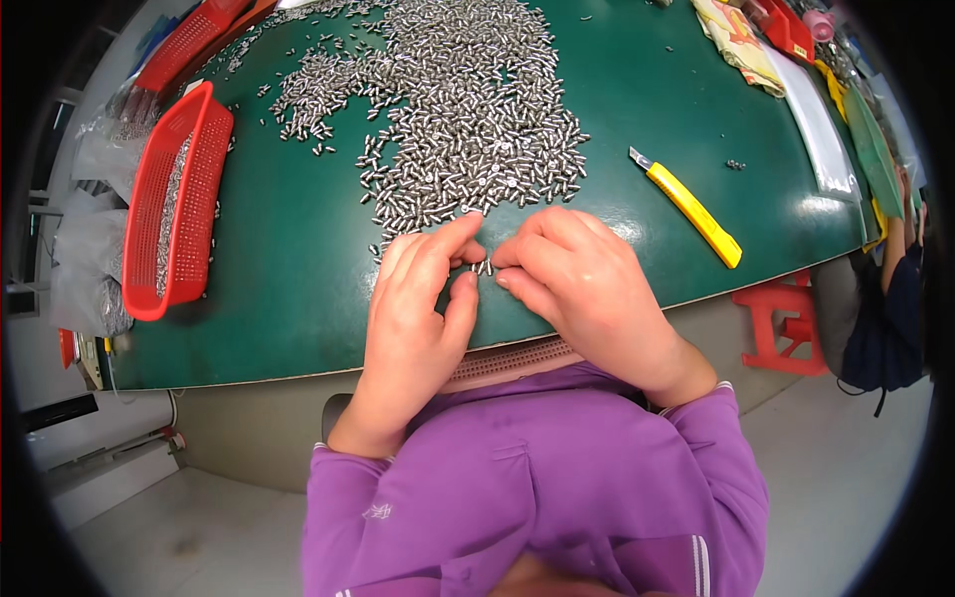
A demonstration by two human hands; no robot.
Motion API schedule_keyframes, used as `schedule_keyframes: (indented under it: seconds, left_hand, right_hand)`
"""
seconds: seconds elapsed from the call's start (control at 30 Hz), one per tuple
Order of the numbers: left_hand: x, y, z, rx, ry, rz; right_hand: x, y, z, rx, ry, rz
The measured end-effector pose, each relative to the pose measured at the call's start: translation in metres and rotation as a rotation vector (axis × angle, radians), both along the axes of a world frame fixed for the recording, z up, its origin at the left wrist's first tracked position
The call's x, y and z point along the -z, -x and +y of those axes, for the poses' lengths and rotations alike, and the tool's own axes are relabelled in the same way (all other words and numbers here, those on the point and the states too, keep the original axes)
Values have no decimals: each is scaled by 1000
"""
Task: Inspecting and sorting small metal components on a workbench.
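Note:
Between my two hands, a few small shiny metal pins stand close together on the green table, just in front of a big heap of the same pins. My left hand curves around their left side, its thumb apart from the bent fingers; I see nothing held in it. From the other side, my right hand brings its thumb and forefinger close together at the rightmost pin, which they seem to pinch. The curled fingers partly hide the contact.
A red perforated basket containing metal pieces stands at the left. To the right lies a yellow utility knife, blade out. Plastic bags are at the far left, and a red stool is below the table edge.

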State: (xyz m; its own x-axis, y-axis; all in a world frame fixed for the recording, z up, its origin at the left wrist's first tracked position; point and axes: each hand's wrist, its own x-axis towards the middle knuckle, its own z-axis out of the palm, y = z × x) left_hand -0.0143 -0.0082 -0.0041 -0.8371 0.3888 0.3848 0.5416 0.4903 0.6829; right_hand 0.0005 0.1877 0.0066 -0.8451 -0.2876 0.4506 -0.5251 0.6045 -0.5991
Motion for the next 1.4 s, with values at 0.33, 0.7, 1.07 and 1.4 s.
schedule_keyframes:
  seconds: [0.33, 0.7, 1.07, 1.4]
  left_hand:
    - [0, -1, 0, -3, -10, -30]
    - [-2, -1, 0, -4, -48, -87]
    - [-3, -4, -2, -9, 1, -61]
    - [-5, -5, -4, -2, -19, -103]
  right_hand:
    - [-1, 1, -5, -67, 152, -17]
    - [2, 2, -7, -59, 141, -34]
    - [2, 1, -8, -94, 163, -38]
    - [3, 2, -8, -103, 147, -53]
